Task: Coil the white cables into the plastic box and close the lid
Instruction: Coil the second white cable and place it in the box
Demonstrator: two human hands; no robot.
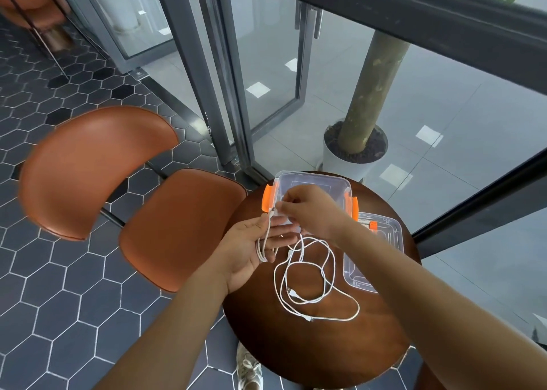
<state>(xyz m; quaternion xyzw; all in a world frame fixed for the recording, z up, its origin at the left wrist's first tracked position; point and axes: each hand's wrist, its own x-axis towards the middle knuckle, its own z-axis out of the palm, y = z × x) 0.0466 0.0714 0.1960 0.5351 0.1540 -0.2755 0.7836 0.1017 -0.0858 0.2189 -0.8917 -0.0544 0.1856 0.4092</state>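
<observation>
A clear plastic box [313,180] with orange latches stands at the far side of a round wooden table [319,345]. Its clear lid [381,256] lies flat to the right of it. My left hand [251,247] is palm up over the table's left edge, with loops of a white cable [264,243] wound round its fingers. My right hand [310,209] reaches across in front of the box and pinches that cable's plug end above the left fingers. More white cable [310,283] lies in loose loops on the table below my hands.
An orange-brown chair [165,223] stands close to the table's left. Beyond the table are a glass wall with dark frames and a white planter [349,161] holding a tree trunk. A shoe [248,372] shows on the hexagon-tiled floor below.
</observation>
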